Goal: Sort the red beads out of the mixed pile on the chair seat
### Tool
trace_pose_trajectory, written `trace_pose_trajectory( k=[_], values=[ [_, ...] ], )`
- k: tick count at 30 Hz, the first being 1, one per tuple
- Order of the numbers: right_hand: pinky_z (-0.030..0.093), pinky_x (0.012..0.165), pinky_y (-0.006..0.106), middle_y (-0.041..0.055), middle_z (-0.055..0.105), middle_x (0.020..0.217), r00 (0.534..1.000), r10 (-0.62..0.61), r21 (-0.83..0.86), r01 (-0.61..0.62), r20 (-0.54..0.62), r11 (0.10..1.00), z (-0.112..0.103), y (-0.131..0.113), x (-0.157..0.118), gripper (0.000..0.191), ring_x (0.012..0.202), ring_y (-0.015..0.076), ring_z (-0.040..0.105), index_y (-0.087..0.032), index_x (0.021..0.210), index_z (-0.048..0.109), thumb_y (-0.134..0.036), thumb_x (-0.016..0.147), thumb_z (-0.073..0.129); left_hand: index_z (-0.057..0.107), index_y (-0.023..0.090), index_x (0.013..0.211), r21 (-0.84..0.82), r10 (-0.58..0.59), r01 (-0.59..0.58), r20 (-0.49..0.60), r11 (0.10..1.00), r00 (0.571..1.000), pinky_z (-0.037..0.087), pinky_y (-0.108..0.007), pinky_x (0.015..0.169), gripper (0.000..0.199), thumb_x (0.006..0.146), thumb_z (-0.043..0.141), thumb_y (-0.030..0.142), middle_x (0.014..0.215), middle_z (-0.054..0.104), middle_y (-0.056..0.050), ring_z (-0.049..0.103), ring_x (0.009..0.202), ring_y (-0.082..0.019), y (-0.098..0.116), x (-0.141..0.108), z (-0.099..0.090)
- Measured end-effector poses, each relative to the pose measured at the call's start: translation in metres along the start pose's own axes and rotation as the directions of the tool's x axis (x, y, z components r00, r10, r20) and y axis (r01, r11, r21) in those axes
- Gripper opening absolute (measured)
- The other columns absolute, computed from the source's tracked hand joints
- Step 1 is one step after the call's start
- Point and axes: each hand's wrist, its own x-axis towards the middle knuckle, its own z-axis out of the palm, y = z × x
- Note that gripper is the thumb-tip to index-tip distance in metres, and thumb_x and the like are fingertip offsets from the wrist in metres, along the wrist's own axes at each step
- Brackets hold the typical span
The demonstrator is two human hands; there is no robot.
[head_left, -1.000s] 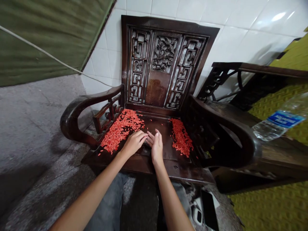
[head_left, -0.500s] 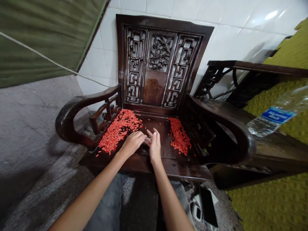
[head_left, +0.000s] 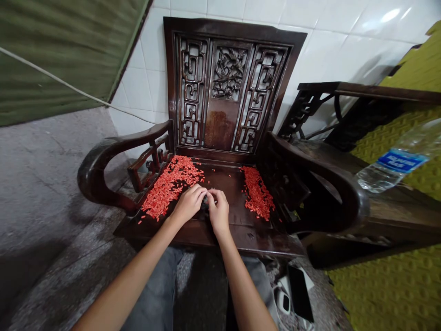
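Note:
Two heaps of small red-orange dried berries, probably goji, lie on the dark wooden chair seat: one heap to the left, another to the right. Between them, my left hand and my right hand rest with curled fingers meeting at the seat's middle. My left hand's edge is close to the left heap. Something small and dark shows between my fingers, but my hands hide most of it, and I cannot tell what it is or whether either hand holds it.
The chair has a carved openwork back and curved armrests, with a second chair to the right. A plastic water bottle lies at right. A phone sits by my knee, beside a green tarp.
My hands have closed together over the seat's middle, with the right hand's fingers now curled toward the left hand instead of raised apart. The view has shifted slightly.

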Motion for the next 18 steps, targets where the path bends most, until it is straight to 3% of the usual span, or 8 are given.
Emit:
trace_pose_trajectory(
  k=[7,14,18],
  values=[
    [0.045,0.082,0.03,0.0049,0.065,0.094,0.999,-0.03,-0.059,0.029,-0.017,0.998,-0.0013,-0.0023,-0.0002,0.024,0.085,0.0195,0.059,-0.022,0.094,0.068,-0.038,0.101,0.051,0.068,0.022,0.104,-0.058,-0.022,0.021,-0.017,0.998,1.0,0.052,-0.034,0.091,0.022,0.105,0.046,0.021,0.099,0.069,-0.006,0.066,0.095,-0.02,0.0,-0.0002,0.0011],
    [0.046,0.07,0.027,0.0001,0.064,0.079,0.988,0.136,0.089,-0.13,-0.072,0.988,0.0006,-0.0009,-0.0003,0.027,0.065,0.0162,0.056,-0.021,0.099,0.063,-0.044,0.1,0.049,0.067,0.023,0.116,-0.131,-0.077,0.064,-0.1,0.989,0.992,0.053,-0.035,0.096,0.021,0.104,0.051,0.027,0.112,0.07,-0.007,0.067,0.104,-0.02,0.0001,0.0018,-0.0008],
    [0.045,0.064,0.025,-0.0033,0.059,0.071,0.986,0.161,0.169,-0.152,-0.041,0.974,0.0028,-0.0028,-0.0006,0.025,0.063,0.0151,0.055,-0.023,0.099,0.06,-0.045,0.1,0.049,0.066,0.023,0.108,-0.163,-0.132,0.116,-0.093,0.98,0.987,0.056,-0.034,0.089,0.014,0.102,0.056,0.031,0.104,0.072,-0.005,0.071,0.095,-0.019,-0.004,0.0004,0.0009]
  ],
)
